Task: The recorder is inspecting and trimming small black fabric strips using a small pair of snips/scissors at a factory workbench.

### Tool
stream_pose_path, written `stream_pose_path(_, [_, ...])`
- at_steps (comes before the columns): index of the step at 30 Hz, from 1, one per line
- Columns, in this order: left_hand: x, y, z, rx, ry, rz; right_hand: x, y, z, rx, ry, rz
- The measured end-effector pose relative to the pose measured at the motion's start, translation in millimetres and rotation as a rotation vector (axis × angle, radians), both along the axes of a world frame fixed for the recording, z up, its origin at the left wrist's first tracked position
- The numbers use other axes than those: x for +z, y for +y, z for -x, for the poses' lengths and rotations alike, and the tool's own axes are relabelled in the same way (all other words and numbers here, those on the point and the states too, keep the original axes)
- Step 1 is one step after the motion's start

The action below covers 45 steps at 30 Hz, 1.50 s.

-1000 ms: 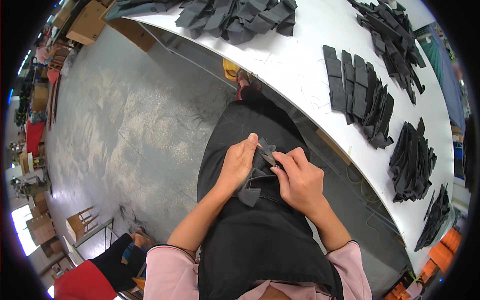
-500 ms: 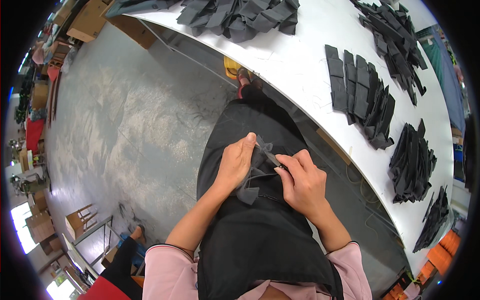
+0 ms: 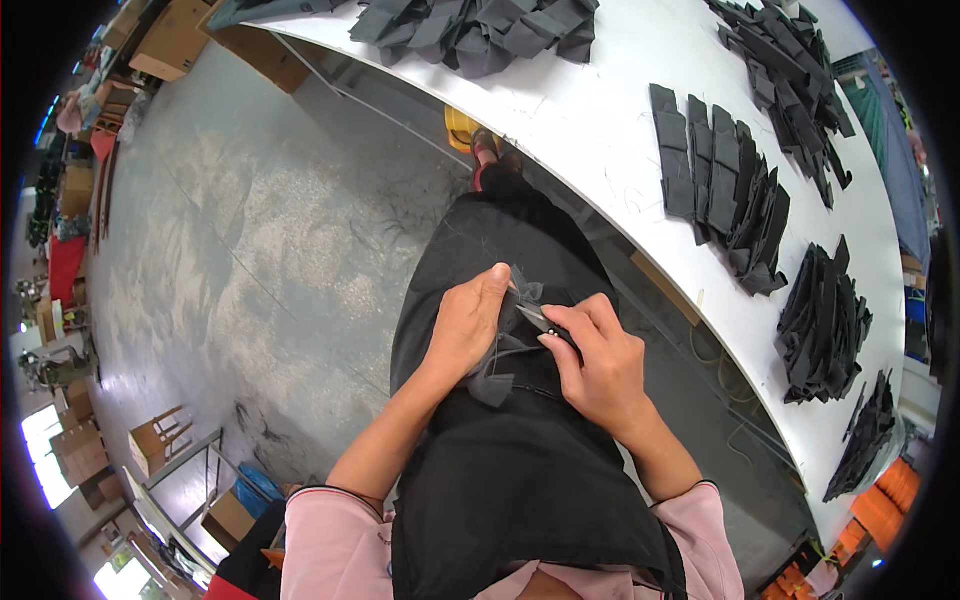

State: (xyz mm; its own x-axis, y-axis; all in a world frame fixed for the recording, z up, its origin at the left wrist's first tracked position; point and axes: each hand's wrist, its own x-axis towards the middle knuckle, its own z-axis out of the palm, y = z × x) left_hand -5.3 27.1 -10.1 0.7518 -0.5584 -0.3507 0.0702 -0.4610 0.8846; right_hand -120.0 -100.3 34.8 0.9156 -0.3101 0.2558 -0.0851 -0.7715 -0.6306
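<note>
My left hand [image 3: 468, 318] is closed on a dark grey fabric piece [image 3: 492, 388] over my lap. The cloth's sheer upper end sticks out past the fingertips, and its lower end hangs below the palm. Part of it is hidden behind the fingers. In my right hand [image 3: 605, 360] is a pair of small thread snips [image 3: 534, 317], gripped between thumb and fingers. Their metal blades point at the cloth beside my left fingers; whether they touch it I cannot tell. A black apron [image 3: 530, 460] lies beneath both hands.
To the right curves a white table [image 3: 620, 130] bearing several piles of dark fabric strips [image 3: 740, 190]. A yellow object [image 3: 459, 128] is by my feet under its edge. Cardboard boxes [image 3: 176, 40] stand far left; another person's dark clothing [image 3: 250, 550] shows at lower left.
The snips' blades have parted and sit slightly further left, by the cloth. My right hand has moved slightly up and left. At lower left, the other person's leg has gone from view.
</note>
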Motion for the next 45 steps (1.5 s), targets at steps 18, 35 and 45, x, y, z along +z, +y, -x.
stream_pose_path(18, [6,12,-12,-0.032,0.429,0.133,13,-24,-13,0.355,0.239,-0.084])
stream_pose_path(35, [-2,20,-12,-0.134,0.550,0.174,17,-16,-20,0.456,0.231,-0.060])
stream_pose_path(45, [3,21,-18,-0.170,0.568,0.136,15,-24,-17,0.452,0.206,-0.060])
